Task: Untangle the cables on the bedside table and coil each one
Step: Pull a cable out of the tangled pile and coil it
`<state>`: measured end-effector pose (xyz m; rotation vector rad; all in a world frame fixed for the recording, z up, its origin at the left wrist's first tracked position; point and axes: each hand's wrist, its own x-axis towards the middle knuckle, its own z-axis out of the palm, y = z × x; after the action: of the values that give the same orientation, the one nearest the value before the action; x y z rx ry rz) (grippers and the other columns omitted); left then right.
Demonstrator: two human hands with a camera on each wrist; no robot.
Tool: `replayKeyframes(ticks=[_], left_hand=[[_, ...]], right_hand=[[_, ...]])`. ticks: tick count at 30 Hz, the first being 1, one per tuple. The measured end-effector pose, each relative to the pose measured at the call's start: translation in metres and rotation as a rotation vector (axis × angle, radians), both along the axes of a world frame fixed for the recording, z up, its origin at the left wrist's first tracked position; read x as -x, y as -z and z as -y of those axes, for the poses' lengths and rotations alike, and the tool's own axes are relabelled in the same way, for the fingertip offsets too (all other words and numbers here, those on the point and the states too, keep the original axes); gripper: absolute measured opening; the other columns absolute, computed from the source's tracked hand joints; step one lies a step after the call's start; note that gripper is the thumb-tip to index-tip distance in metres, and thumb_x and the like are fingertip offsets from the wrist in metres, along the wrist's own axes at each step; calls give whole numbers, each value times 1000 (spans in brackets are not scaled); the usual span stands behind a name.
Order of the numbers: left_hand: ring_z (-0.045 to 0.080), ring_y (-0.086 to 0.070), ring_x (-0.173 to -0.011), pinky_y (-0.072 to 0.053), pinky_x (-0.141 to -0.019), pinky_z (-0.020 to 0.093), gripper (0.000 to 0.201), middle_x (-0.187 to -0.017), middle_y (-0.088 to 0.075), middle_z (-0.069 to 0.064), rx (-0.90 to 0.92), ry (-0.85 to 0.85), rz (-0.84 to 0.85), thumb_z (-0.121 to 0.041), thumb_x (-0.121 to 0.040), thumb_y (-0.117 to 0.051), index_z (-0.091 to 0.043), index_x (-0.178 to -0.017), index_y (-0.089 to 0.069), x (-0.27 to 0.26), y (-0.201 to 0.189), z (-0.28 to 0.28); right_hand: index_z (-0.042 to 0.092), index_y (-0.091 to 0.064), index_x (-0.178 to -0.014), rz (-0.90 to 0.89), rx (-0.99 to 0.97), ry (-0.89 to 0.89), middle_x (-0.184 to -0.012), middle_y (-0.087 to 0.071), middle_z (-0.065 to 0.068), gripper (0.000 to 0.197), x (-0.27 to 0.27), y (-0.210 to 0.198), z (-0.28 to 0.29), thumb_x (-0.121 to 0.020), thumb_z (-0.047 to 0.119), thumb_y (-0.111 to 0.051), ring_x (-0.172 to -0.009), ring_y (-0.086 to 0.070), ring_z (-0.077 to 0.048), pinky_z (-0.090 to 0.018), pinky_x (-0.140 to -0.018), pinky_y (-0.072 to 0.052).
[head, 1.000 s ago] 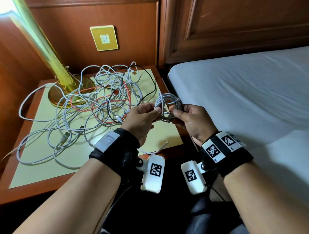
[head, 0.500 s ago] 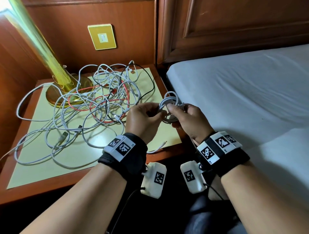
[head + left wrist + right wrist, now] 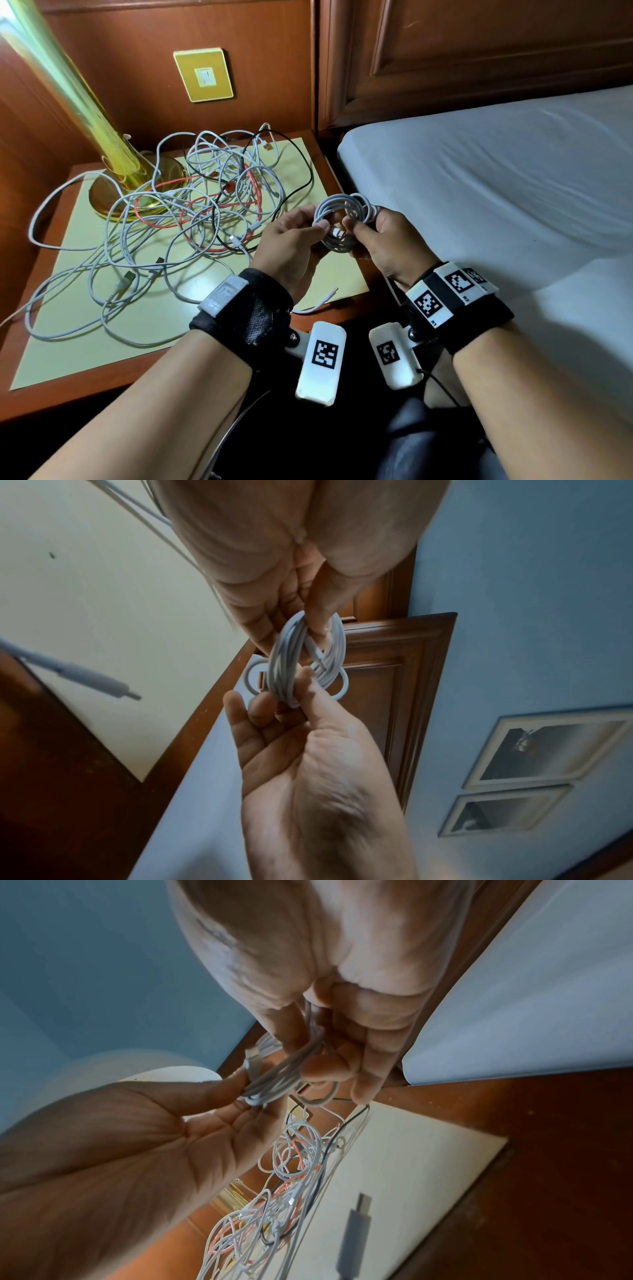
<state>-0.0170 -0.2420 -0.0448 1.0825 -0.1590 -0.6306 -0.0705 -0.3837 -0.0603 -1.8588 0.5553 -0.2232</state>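
Left hand [image 3: 291,245]: my fingers pinch the coiled white cable [image 3: 342,219] at its 9 o'clock side.
Right hand [image 3: 387,240]: fingers curled round the coil at 3 o'clock, thumb near its plug end.
Done: I judge one cable coiled, its end not yet tucked.
Left: tangled cables [image 3: 191,212] heaped on the counter [image 3: 68,346], at 10 o'clock from my hands, all uncoiled.

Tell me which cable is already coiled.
The white cable held between the left hand and right hand: wound into a tight ring, off the table. The others lie tangled loose by the lamp.
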Motion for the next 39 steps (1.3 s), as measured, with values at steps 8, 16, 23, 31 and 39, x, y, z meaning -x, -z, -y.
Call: replayKeyframes(ticks=[8, 16, 23, 31, 39], left_hand=[[14, -35, -55, -35, -52, 20, 35, -65, -43, 5, -7, -10, -128, 1, -83, -35, -7, -75, -68, 4, -14, 1], [15, -50, -64, -48, -62, 27, 33, -77, -55, 2, -394, -36, 351, 10, -80, -55, -18, -98, -63, 0, -1, -1], [27, -73, -78, -61, -70, 41, 28, -89, -71, 5, -673, -66, 520, -14, -78, -83, -28, -98, -70, -14, 7, -13], [18, -59, -49, -60, -65, 46, 34, -55, -61, 0, -813, 62, 541, -36, -91, -72, -7, -72, -69, -12, 0, -18], [18, -46, -54, -47, -54, 32, 33, -65, -47, 6, -599, 258, 247, -26, -98, -61, -6, -73, -61, -11, -2, -17]], right_hand=[[19, -65, -104, -18, 175, -44, -79, -70, -4, 13, 5, -11, -8, -98, 27, -57, -71, -66, -19, -41, -77, -58], [22, -64, -112, 6, 271, -56, -91, -69, 1, 19, 6, -6, -11, -98, 32, -56, -85, -66, -21, -32, -79, -52], [16, -61, -101, -11, 340, -8, -92, -68, -1, 14, 7, -8, -6, -99, 28, -53, -81, -64, -21, -30, -74, -48], [16, -58, -102, -1, 312, 5, -92, -69, -3, 13, 8, -8, -6, -100, 26, -50, -78, -65, -18, -35, -81, -53], [22, -52, -101, -46, 472, 21, -87, -58, 7, 7, 9, 1, 2, -103, 26, -48, -83, -57, -18, -25, -73, -38]])
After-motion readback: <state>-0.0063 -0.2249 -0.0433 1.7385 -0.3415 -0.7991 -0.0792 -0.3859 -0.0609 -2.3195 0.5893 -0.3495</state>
